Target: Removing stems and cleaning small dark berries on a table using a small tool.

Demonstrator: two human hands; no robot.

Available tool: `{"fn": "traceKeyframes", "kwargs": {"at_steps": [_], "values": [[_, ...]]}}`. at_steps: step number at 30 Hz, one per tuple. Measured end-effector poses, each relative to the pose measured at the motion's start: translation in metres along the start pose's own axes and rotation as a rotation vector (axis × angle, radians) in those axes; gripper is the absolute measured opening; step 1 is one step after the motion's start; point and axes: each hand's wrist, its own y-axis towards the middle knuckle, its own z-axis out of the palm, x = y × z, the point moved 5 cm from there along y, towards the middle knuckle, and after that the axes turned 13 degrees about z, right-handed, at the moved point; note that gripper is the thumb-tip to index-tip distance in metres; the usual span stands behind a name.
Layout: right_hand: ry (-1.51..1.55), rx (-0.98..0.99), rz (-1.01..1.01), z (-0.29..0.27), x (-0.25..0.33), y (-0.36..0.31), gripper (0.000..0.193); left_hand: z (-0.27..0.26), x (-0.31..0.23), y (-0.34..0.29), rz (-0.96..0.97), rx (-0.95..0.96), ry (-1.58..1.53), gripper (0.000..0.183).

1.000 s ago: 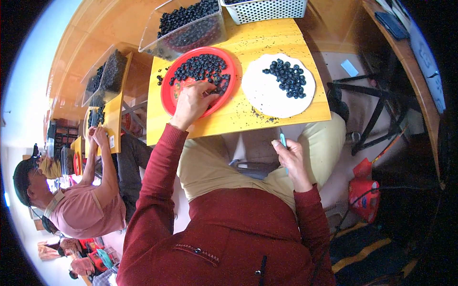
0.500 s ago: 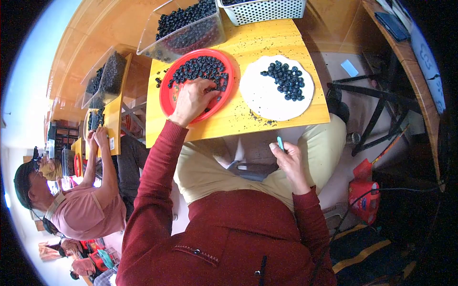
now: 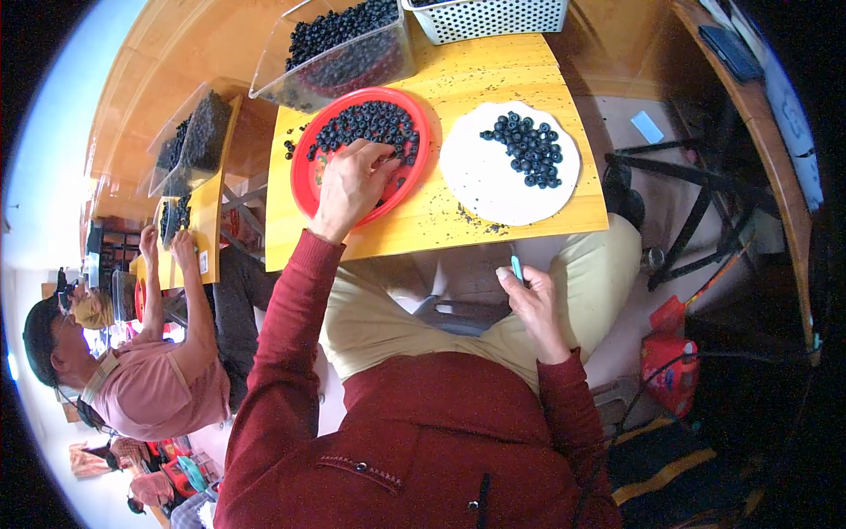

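Note:
My left hand (image 3: 352, 187) reaches into a round red tray (image 3: 304, 181), fingers curled and thumb bent toward them at the near side of a heap of blueberries (image 3: 370, 122). Whatever sits between its fingertips is hidden. Below the table's front edge, my right hand (image 3: 536, 307) is closed around a small teal-handled tool (image 3: 517, 268), its thin tip pointing up; the tip is too small to make out. To the right of the tray lies a white scalloped plate (image 3: 476, 181), with more blueberries (image 3: 530, 152) gathered on its upper right part.
A clear bin (image 3: 304, 88) of blueberries and a white perforated basket (image 3: 493, 22) stand at the back of the yellow wooden table (image 3: 423, 227). Dark crumbs are scattered near the plate. At left another person (image 3: 159, 388) handles berries at a second table. A red bag (image 3: 670, 375) is at right.
My left hand has stayed at the heap with only slight finger movement. The right hand hardly moved. The other person's hands have come apart.

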Motion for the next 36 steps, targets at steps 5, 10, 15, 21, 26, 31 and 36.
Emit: {"fn": "traceKeyframes", "kwargs": {"at_steps": [5, 10, 15, 21, 26, 31, 36], "values": [[-0.004, -0.008, 0.021, -0.001, 0.001, -0.001, 0.012, -0.001, -0.014, 0.012, 0.171, -0.063, 0.076, 0.018], [-0.023, -0.029, 0.079, -0.003, 0.001, -0.001, 0.016, 0.001, -0.023, 0.021, 0.264, -0.037, 0.145, 0.017], [-0.011, -0.025, 0.081, -0.005, -0.007, 0.005, 0.016, -0.014, -0.065, 0.018, 0.186, -0.078, -0.184, 0.019], [-0.044, -0.014, 0.177, -0.010, -0.009, 0.002, 0.017, -0.053, -0.208, 0.003, 0.695, -0.169, -0.999, 0.018], [-0.037, -0.034, 0.195, -0.002, -0.007, 0.004, 0.020, -0.085, -0.250, 0.022, 0.777, -0.025, -1.312, 0.021], [-0.036, -0.032, 0.197, -0.002, -0.007, 0.007, 0.022, -0.078, -0.239, 0.015, 0.897, -0.043, -1.270, 0.020], [-0.008, -0.010, 0.131, -0.014, -0.014, 0.001, 0.024, -0.024, -0.180, 0.028, 0.348, -0.206, -0.544, 0.039]]}}
